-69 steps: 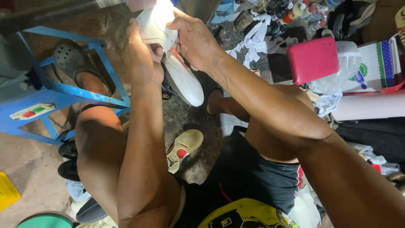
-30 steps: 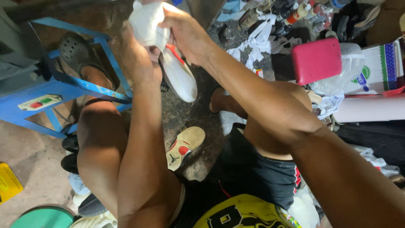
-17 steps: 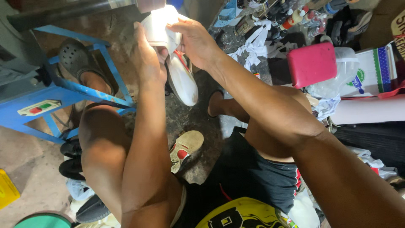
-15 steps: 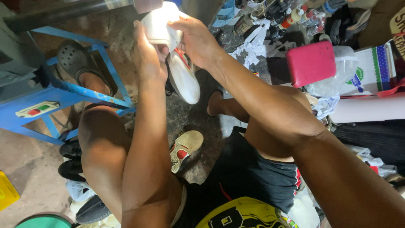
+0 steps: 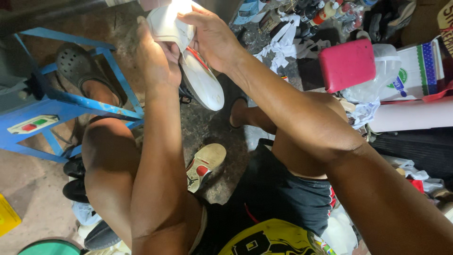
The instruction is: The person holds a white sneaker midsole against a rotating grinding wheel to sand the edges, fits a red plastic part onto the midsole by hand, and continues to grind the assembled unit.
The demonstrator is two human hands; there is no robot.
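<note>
A white shoe (image 5: 200,80) with a red stripe along its sole is held up in front of me, sole side towards me. My left hand (image 5: 153,59) grips it from the left. My right hand (image 5: 212,38) clasps its upper end from the right, where a bright white cloth or shoe part (image 5: 167,23) is pressed under both hands. Glare washes out the top, so the shoe's upper is hard to read. Below, a second shoe sole (image 5: 205,165), tan with a red patch, lies on the ground between my knees.
A blue metal frame (image 5: 71,106) with a small switch box stands left, my sandalled foot (image 5: 78,68) resting in it. A pink box (image 5: 347,63), a white carton, bottles, rags and a white roll (image 5: 410,115) crowd the right. Dark shoes (image 5: 75,179) lie lower left.
The white shoe and both hands have shifted slightly within the view and the shoe has been turned a little; the grip of both hands stays the same.
</note>
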